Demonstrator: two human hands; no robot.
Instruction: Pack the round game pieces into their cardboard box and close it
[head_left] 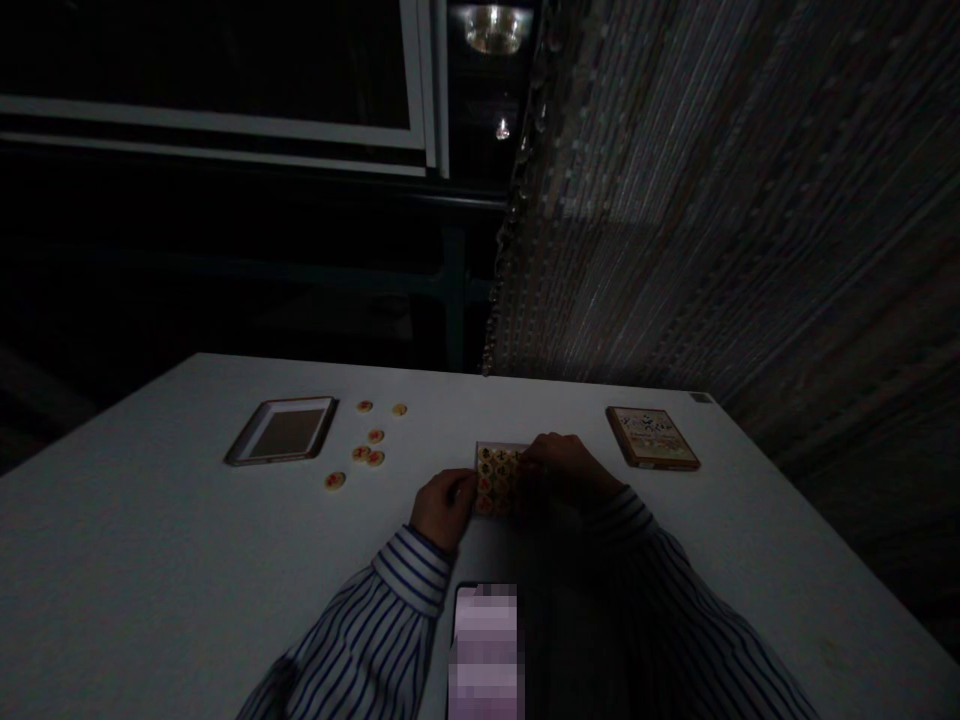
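A small open box (501,478) packed with round cream game pieces marked in red sits at the middle of the white table (150,540). My left hand (444,508) rests against the box's left side, fingers curled on its edge. My right hand (564,462) lies over the box's right part, fingers bent onto the pieces; whether it pinches one is hidden. Several loose round pieces (369,452) lie to the left of the box. Both sleeves are striped.
An empty tray-like box half (283,431) lies at the far left. A printed box lid (652,437) lies at the far right. A phone (485,650) lies near my chest. A beaded curtain (712,200) hangs behind the table. The room is dark.
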